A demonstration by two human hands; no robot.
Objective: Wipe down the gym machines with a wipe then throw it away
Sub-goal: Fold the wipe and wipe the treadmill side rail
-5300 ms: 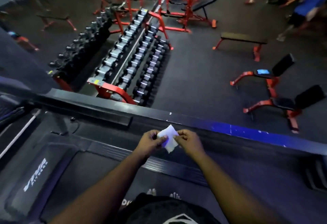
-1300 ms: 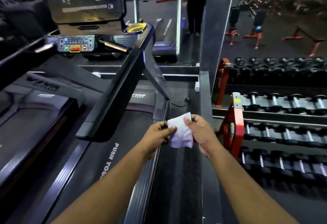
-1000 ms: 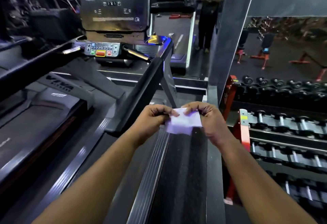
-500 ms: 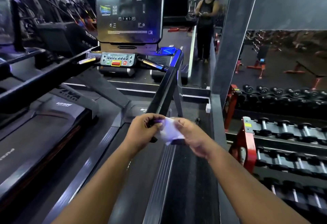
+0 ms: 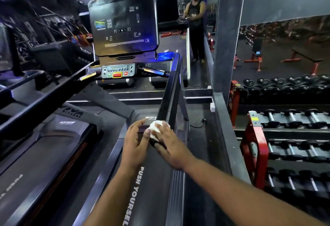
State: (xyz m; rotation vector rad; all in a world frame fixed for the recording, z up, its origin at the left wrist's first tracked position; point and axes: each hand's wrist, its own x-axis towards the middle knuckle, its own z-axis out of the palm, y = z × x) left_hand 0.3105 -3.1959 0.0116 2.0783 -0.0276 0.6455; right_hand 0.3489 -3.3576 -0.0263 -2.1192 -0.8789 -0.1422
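A crumpled white wipe (image 5: pixel 155 127) lies bunched on the near end of the treadmill's right handrail (image 5: pixel 171 93). My right hand (image 5: pixel 167 145) covers the wipe from the right, its fingers curled over it and the rail end. My left hand (image 5: pixel 135 141) lies just left of the rail end with its fingers stretched forward and the thumb tip touching the wipe. The rail climbs to the treadmill console screen (image 5: pixel 123 23) and the button panel (image 5: pixel 117 72). Below my arms runs the black belt deck (image 5: pixel 151 190), printed "PUSH YOURSELF".
A second treadmill (image 5: pixel 44 145) stands close on the left. A low ledge (image 5: pixel 225 127) and a grey pillar (image 5: pixel 226 38) border the right, with a red dumbbell rack (image 5: pixel 285 136) beyond. Ahead, a mirror shows a standing person (image 5: pixel 195 20).
Both hands, which held the wipe spread in the air, have moved forward and down onto the handrail end. The wipe is now bunched under my right hand. My view has risen toward the console.
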